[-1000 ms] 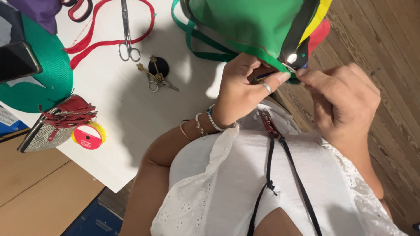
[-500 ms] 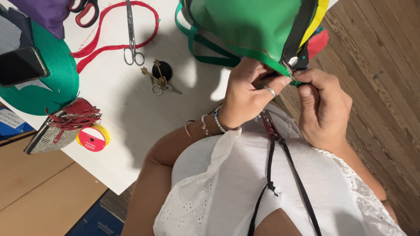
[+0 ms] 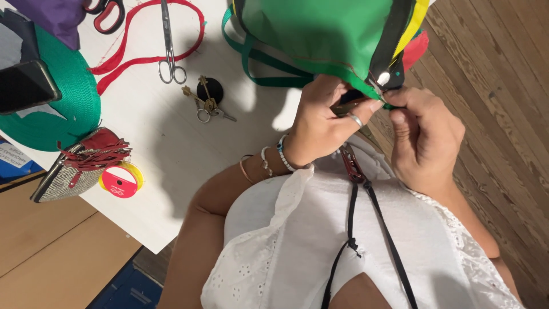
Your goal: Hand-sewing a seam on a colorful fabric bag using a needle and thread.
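Both hands are pinching the green bag [image 3: 320,34] at its corner: left hand [image 3: 320,123] and right hand [image 3: 426,137] closed tight, fingertips meeting; keys [image 3: 207,100] left of them.

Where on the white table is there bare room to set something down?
Bare patch on the white table between the keys, yellow tape roll and left hand. Crowded toward the far edge: scissors, red strap, green webbing roll, green bag.

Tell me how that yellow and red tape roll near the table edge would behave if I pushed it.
The tape roll lies flat, so it would probably slide rather than roll. It looks small and likely light. It sits close to the white table's edge, so a push that way might drop it.
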